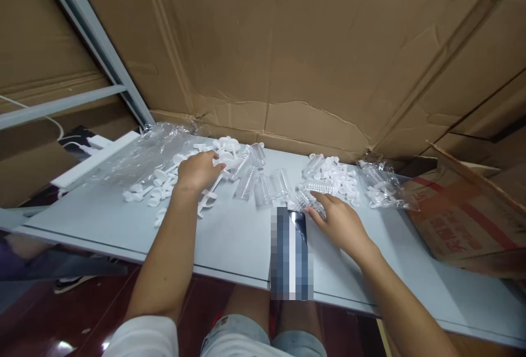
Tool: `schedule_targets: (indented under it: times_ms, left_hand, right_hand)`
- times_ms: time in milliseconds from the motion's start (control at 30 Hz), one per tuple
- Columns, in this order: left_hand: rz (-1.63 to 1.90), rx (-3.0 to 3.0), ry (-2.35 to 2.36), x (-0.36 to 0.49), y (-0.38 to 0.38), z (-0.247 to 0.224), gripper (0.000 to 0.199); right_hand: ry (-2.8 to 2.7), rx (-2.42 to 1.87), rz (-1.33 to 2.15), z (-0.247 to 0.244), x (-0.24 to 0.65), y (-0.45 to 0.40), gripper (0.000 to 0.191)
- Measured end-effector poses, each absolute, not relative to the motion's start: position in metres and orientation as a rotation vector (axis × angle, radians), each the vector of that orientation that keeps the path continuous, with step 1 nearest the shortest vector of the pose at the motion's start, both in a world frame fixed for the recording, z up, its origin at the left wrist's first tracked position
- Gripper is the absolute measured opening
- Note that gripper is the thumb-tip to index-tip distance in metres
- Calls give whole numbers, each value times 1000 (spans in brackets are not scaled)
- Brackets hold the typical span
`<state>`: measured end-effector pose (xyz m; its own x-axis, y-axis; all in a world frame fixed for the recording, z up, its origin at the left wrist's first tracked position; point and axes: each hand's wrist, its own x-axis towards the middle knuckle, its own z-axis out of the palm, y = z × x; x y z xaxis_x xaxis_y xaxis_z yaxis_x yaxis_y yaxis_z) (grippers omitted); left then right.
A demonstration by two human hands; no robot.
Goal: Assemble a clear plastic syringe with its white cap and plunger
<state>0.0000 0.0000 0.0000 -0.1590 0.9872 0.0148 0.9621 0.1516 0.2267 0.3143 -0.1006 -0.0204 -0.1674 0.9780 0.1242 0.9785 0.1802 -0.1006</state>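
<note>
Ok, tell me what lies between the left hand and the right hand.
In the head view, several clear ribbed plastic pieces lie on the table between the left hand and the right hand.

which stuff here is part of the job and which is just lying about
Likely in the job:
white plastic pieces by the left hand
clear ribbed tubes at the right hand
perhaps the filled clear bag

Seemingly just lying about:
blurred dark object
cardboard box
white bar

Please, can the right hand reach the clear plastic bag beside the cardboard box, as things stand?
Probably yes: the clear plastic bag lies just beyond the right hand, and the nearby white pieces seem beside the path between them, not across it.
</note>
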Motion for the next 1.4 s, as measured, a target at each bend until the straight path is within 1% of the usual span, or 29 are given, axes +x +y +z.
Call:
schedule_targets:
  times_ms: [133,200,267,367,433,533,633,700,767,833,967,1133,1233,1400]
  left_hand:
    - [238,1867,2265,3,-9,7,43]
    - [239,1883,2257,3,-13,9,44]
    - [296,1947,2271,5,-15,10,42]
    - [468,2094,2224,15,-18,9,32]
    - [606,2242,2037,28,-21,7,24]
    - [777,2519,1539,59,-29,-5,19]
    - [768,2851,1085,94,-39,-25,20]
    - [741,3045,848,112,-43,-39,28]
    - [711,3159,733,123,-42,-51,32]
    - [681,3200,715,127,-37,-59,31]
    - [653,3169,750,128,-26,-63,26]
    - [666,3076,746,129,-25,-60,19]
    - [748,2883,740,127,-32,-51,19]
    - [935,2343,762,119,-50,-30,16]
  right_hand:
    - [-2291,-1831,23,-30,313,-102,53]
    - [-2257,-1812,70,-35,314,-102,52]
    - [-2198,-1782,148,-38,317,-102,51]
    - [-2061,-1695,273,-40,323,-102,51]
    - [-1929,-1626,350,-41,327,-102,54]
    - [-1696,-1533,513,-42,331,-101,61]
    - [-1488,-1425,726,-42,332,-99,65]
    - [-1382,-1329,852,-41,331,-99,64]
    - [-1285,-1242,933,-39,329,-99,61]
    - [-1189,-1184,979,-38,328,-100,56]
    - [-1035,-1109,1045,-35,325,-100,53]
    - [-921,-1092,1091,-35,323,-100,60]
    - [-897,-1079,1098,-33,325,-101,63]
    - [-941,-1039,1196,-29,329,-101,46]
